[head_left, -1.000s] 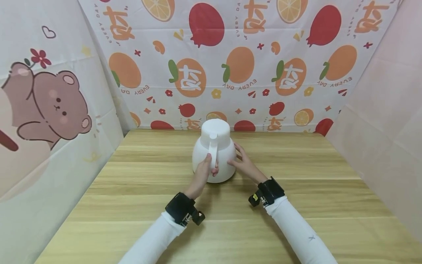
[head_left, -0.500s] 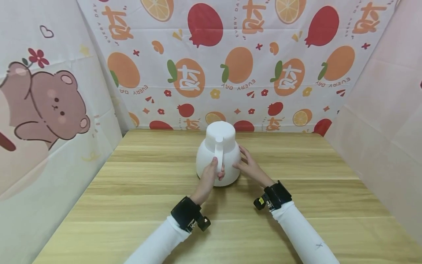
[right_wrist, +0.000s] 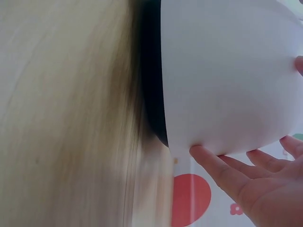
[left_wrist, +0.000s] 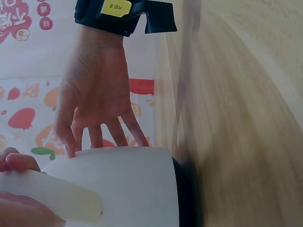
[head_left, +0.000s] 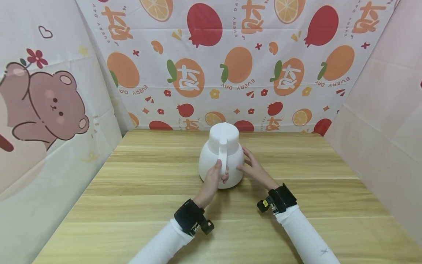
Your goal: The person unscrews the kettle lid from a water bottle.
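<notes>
A white vacuum jug [head_left: 208, 157] stands upright in the head view, its handle [head_left: 222, 150] facing the person. My left hand [head_left: 211, 182] grips that handle, thumb on the near side and fingers around it. The right hand [head_left: 258, 173] touches the jug's right side with spread, fairly straight fingertips. In the right wrist view, those fingers [right_wrist: 222, 172] lie against the smooth white body above a black base [right_wrist: 154, 80]. The left wrist view shows the left thumb [left_wrist: 28, 213] and fingertips around the handle. Whether the base rests on the table cannot be told.
The wood-grain table [head_left: 148, 205] extends all around the jug. A fruit-print cloth [head_left: 214, 66] hangs behind it. Pale cloths close in both sides, a bear [head_left: 59, 104] printed on the left one. Each wrist wears a black camera band [head_left: 189, 217].
The jug has shifted a little to the right and towards the person. Both hands have moved along with it, the left still gripping the handle and the right still at its side.
</notes>
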{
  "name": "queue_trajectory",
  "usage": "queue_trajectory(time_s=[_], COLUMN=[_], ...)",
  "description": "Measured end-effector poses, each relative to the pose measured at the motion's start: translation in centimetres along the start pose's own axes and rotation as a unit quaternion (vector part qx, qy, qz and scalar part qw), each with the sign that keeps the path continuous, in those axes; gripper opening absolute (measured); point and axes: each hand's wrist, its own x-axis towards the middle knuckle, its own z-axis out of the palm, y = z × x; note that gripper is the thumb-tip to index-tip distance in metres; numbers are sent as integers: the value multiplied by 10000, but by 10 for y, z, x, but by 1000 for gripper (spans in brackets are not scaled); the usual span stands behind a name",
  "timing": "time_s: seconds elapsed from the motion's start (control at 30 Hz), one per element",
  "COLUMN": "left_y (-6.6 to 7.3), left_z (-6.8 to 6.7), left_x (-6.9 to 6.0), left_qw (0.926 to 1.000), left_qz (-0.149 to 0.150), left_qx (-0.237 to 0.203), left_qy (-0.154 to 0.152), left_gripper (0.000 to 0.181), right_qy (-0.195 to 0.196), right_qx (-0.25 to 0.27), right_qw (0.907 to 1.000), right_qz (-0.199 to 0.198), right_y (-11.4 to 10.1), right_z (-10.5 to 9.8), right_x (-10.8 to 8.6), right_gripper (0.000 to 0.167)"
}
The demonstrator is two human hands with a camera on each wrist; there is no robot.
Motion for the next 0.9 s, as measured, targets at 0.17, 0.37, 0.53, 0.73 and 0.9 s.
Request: queue_trajectory(time_s=[0.17, 0.37, 0.53, 0.73, 0.9], left_y=[7, 21, 15, -1, -3], left_z=[6, 16, 18, 19, 22], left_x=[-5, -13, -13, -11, -14], left_qw=[9999, 10000, 9999, 9997, 9997], left_qz=[-101, -44, -41, -106, -105], left_qx=[-47, -19, -120, -213, -183], left_qy=[87, 75, 66, 95, 109], left_gripper=[42, 40, 40, 42, 44], right_qy=[20, 2, -12, -13, 6], right_qx=[-26, -41, -66, -106, -128], right_qw=[10000, 10000, 10000, 9999, 9999], right_qz=[-7, -29, -47, -68, -69], right_y=[0, 0, -1, 1, 1], right_z=[-2, -5, -6, -7, -8], right_x=[-4, -10, -14, -18, -21], right_gripper=[73, 72, 72, 72, 72])
